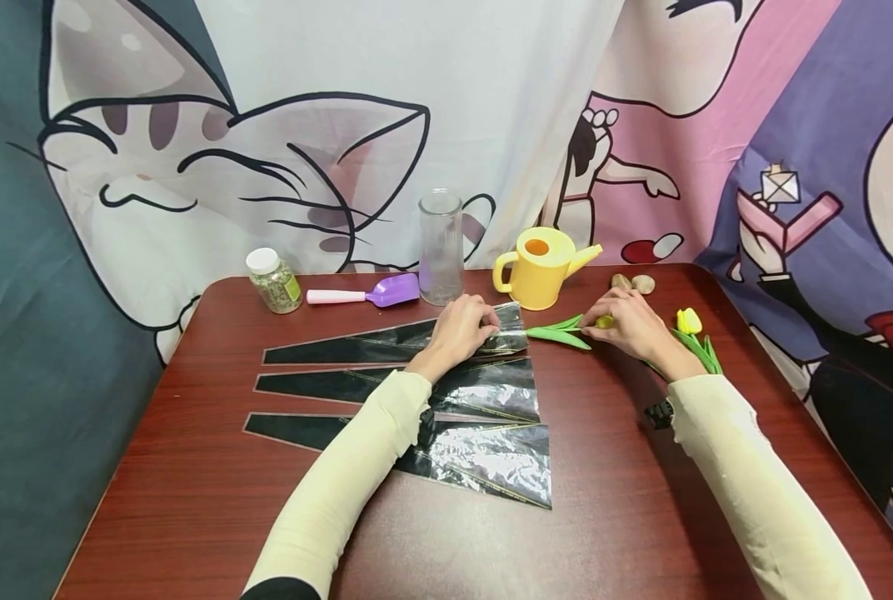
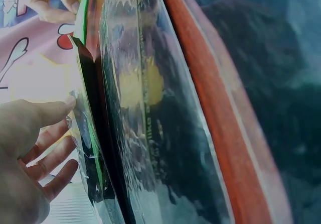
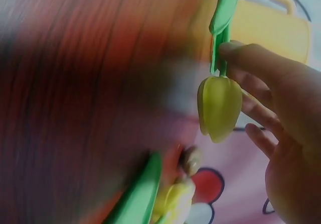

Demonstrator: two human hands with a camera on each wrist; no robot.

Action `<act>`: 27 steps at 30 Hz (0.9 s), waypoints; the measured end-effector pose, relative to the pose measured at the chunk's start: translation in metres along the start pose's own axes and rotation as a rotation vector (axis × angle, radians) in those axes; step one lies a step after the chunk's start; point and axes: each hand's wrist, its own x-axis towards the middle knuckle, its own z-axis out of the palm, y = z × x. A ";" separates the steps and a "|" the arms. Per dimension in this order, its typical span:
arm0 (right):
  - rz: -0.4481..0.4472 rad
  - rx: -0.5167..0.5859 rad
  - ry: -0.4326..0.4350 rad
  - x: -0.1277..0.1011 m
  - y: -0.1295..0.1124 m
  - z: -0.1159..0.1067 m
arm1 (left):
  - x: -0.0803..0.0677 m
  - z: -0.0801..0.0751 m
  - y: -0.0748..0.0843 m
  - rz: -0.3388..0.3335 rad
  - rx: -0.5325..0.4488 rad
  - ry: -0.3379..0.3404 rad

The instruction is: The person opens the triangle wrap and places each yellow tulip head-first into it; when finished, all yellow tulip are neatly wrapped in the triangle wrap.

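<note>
Right hand [image 1: 626, 323] pinches yellow tulip [image 3: 219, 106] by stem, just under bloom. Stem runs left from grip, long axis roughly in line with farthest black sleeve [image 1: 386, 345], end inside its wide mouth. Left hand [image 1: 461, 329], nearer that mouth, touches sleeve; cannot tell whether it pinches film. Yellow watering can [image 1: 540, 279] stands beyond, between hands.

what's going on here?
A person's right hand pinches a yellow tulip by its stem, the stem's far end inside the farthest black sleeve, bloom outside. The left hand holds that sleeve near its wide end. Two more sleeves lie flat on the table; a second tulip lies at right.
</note>
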 end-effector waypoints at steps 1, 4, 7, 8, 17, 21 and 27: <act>-0.002 0.009 -0.001 0.002 -0.003 0.001 | 0.000 0.000 0.000 0.000 0.001 0.001; 0.005 0.040 -0.008 0.010 -0.011 0.005 | 0.001 -0.001 0.002 0.002 0.007 0.001; 0.012 0.057 -0.014 0.017 -0.017 0.011 | 0.001 -0.001 0.003 -0.002 0.011 0.000; 0.014 0.066 -0.016 0.020 -0.020 0.013 | 0.002 -0.001 0.003 -0.005 0.010 -0.001; -0.015 0.173 0.004 0.039 -0.033 0.033 | 0.002 -0.001 0.004 -0.002 -0.012 0.000; -0.003 0.235 0.020 0.046 -0.035 0.041 | 0.002 0.000 0.003 0.010 -0.016 0.002; 0.097 0.331 0.019 0.048 -0.037 0.047 | 0.002 -0.001 0.003 0.021 -0.021 0.003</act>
